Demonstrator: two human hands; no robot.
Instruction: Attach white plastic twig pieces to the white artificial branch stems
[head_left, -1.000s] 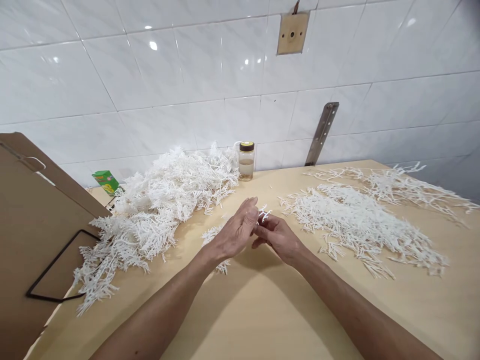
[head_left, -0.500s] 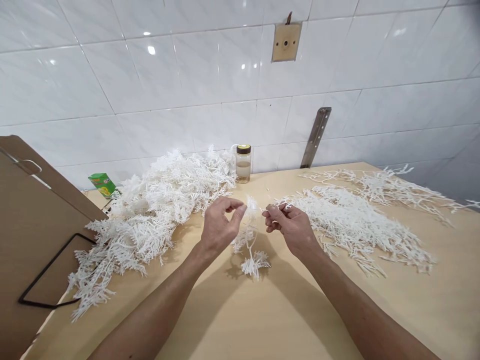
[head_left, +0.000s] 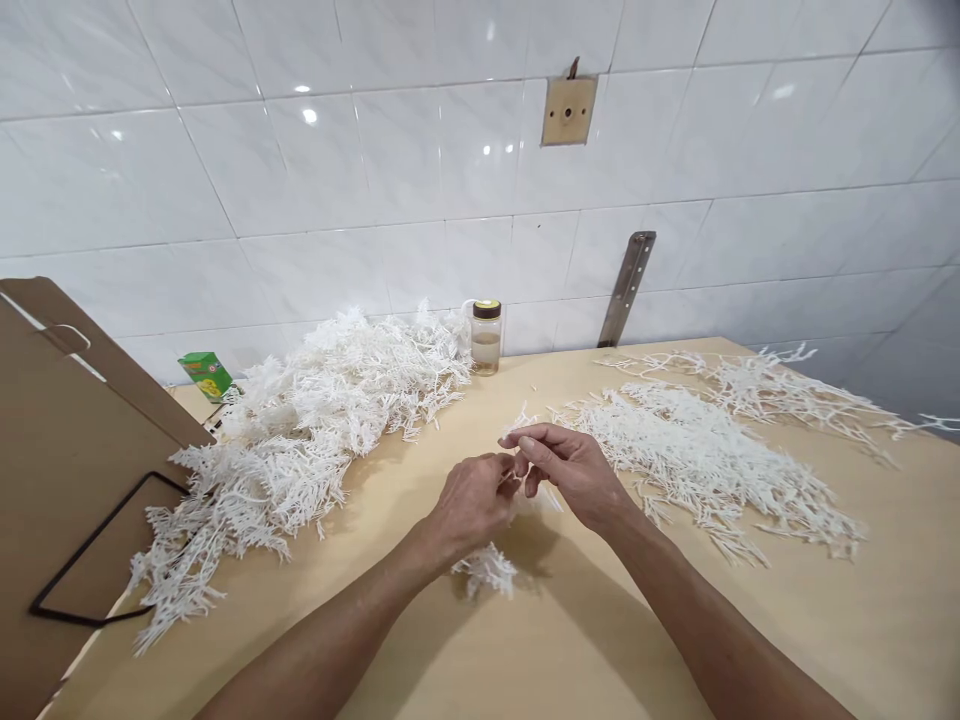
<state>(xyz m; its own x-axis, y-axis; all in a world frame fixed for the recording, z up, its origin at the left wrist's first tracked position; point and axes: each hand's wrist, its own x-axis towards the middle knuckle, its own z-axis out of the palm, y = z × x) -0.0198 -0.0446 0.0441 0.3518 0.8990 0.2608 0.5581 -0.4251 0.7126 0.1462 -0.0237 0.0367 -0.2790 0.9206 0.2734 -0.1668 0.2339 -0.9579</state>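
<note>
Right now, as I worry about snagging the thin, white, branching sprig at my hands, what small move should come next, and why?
Perhaps ease the right hand slightly away from the left hand: their fingers crowd together, hiding part of the white sprig.

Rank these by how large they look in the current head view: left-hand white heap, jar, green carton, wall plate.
Largest to smallest:
1. Left-hand white heap, by far
2. Wall plate
3. Jar and green carton: too alike to rank
</note>
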